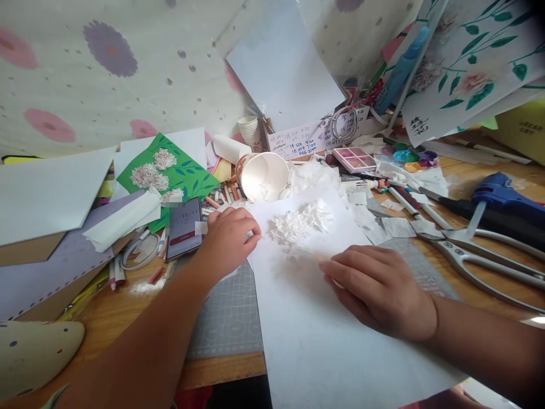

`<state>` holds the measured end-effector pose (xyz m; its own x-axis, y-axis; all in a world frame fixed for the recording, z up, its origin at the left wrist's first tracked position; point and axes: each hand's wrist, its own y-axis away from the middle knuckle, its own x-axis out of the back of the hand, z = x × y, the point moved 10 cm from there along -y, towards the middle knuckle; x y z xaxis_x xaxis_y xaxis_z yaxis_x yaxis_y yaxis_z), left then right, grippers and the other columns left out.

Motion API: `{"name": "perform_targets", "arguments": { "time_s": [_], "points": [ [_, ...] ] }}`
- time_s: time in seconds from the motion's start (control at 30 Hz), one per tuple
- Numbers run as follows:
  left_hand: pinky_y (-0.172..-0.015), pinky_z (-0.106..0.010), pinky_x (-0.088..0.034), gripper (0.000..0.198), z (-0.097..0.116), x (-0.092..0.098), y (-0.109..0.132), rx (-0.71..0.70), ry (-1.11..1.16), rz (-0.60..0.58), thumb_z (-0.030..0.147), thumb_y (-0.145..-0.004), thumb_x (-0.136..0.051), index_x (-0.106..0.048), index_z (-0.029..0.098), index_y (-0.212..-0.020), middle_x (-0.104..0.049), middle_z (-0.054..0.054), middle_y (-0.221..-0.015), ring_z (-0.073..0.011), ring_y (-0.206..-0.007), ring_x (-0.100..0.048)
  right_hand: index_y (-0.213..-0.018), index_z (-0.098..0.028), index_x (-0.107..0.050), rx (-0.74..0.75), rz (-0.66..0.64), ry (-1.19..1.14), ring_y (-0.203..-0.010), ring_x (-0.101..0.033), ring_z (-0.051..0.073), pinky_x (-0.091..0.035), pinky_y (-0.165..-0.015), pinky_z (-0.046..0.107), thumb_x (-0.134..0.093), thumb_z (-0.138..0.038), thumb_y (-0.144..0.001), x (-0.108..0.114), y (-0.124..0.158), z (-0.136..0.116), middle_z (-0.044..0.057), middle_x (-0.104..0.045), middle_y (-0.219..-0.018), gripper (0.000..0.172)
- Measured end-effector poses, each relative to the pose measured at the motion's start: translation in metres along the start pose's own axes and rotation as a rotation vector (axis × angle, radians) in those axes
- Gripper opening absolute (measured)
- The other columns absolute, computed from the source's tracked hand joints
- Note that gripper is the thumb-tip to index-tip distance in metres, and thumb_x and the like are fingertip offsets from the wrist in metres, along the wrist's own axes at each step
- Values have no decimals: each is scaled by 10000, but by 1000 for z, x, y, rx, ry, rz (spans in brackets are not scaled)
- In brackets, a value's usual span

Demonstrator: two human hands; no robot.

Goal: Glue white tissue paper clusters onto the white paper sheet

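A white sheet of paper (306, 318) lies on a grey cutting mat (230, 318). A clump of crumpled white tissue (298, 222) sits near the sheet's top. My left hand (227, 241) rests at the sheet's left edge beside the tissue, fingers curled and pinched together; what they hold is hidden. My right hand (378, 287) lies on the sheet to the right, fingers folded downward with something thin, perhaps a stick, under them. A tipped paper cup (263, 176) lies just behind the sheet.
A phone (184, 227) lies left of my left hand. A green card with tissue flowers (168, 170) is further back. Large metal scissors (481, 261) and a blue glue gun (502, 196) lie right. Markers, a paint palette (354, 159) and paper scraps crowd the back.
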<state>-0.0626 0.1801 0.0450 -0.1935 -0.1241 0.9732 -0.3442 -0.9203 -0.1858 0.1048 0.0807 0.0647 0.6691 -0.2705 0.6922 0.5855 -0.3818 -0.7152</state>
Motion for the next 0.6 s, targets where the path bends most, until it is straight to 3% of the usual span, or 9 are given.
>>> {"name": "perform_targets", "arguments": {
  "time_s": [0.1,0.2,0.4,0.6],
  "points": [
    [-782,-328,-368,111,6,12,4,42,198,17,218,-800,-533,-606,201,-719,-638,11,-798,-169,-801,-556,-992,-104,-576,0,-66,15,-628,-554,142,-459,-550,282,-543,-114,-823,-11,-2,1,51,-636,-709,172],
    [-669,-249,-405,106,13,12,9,86,426,-24,265,-813,-540,-597,197,-756,-621,28,-737,-129,-705,-553,-1005,-85,-574,76,-122,-24,-651,-567,149,-468,-573,287,-510,-119,-849,-18,-4,-7,54,-631,-697,172],
    [-652,-213,-425,112,33,-14,16,139,698,-198,276,-831,-536,-613,205,-793,-628,44,-729,-107,-695,-558,-1020,-88,-579,141,-165,-31,-658,-566,146,-468,-580,282,-514,-146,-866,-22,-7,-14,43,-635,-704,177],
    [-674,-229,-447,142,37,-36,19,211,849,-294,295,-794,-591,-636,226,-910,-635,25,-814,-117,-745,-575,-971,-97,-608,143,-181,-7,-708,-582,156,-475,-608,287,-482,-148,-883,-26,-5,-13,50,-644,-731,161]
  ]
}}
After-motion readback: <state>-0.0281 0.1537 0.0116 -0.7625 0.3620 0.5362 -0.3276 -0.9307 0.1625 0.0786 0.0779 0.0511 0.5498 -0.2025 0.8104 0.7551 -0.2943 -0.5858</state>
